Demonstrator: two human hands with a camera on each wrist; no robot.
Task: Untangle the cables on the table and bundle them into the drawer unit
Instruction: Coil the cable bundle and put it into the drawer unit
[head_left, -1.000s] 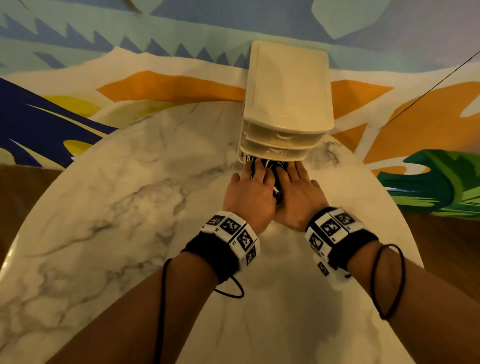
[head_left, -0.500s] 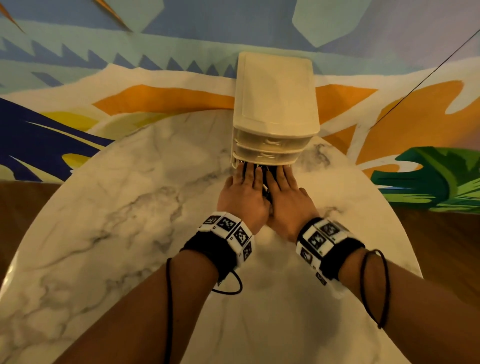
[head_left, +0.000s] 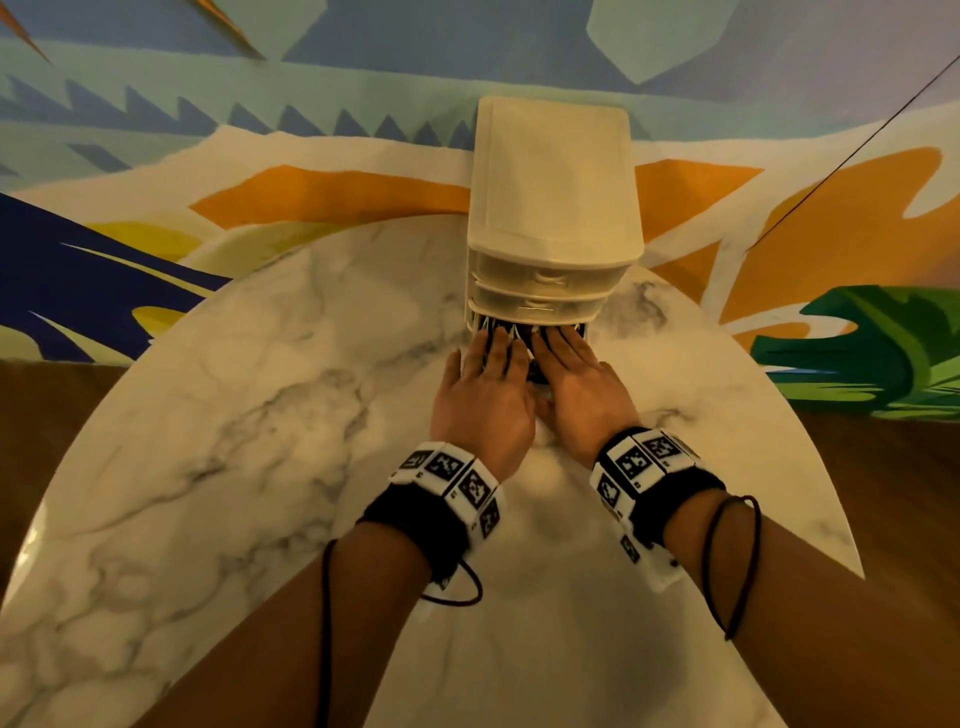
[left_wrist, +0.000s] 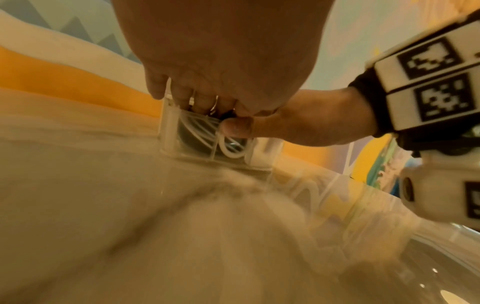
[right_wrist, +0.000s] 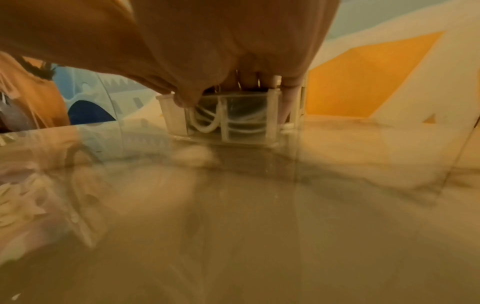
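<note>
My left hand (head_left: 483, 400) lies palm down at the front of the small cream plastic drawer unit (head_left: 550, 208), its fingers (head_left: 496, 348) straight and close together, pressing down into the bottom drawer (left_wrist: 207, 142), a clear plastic one that stands partly pulled out. In the left wrist view these fingertips reach over the drawer's front rim and sit on top of the coiled white cables (left_wrist: 228, 148) packed inside; I curl around nothing there, I only push. Through the clear front wall the white loops show, bent against the plastic, with something dark among them that I cannot make out.

Just to the right, almost touching my left, my right hand (head_left: 582, 384) lies the same way, fingers (head_left: 561, 343) stretched forward and flat over the cables. Its thumb (left_wrist: 237, 128) presses against a white loop at the drawer's front wall. From the right wrist view the cables (right_wrist: 205, 123) sit wholly inside the drawer (right_wrist: 226, 119), none trailing onto the table.

The unit stands upright at the far edge of the round white marble table (head_left: 208, 415), its two upper drawers pushed in. Black bands with white coded marker blocks wrap both my wrists (head_left: 452, 483). Behind the table hangs a painted wall of orange, blue and green shapes (head_left: 857, 234).
</note>
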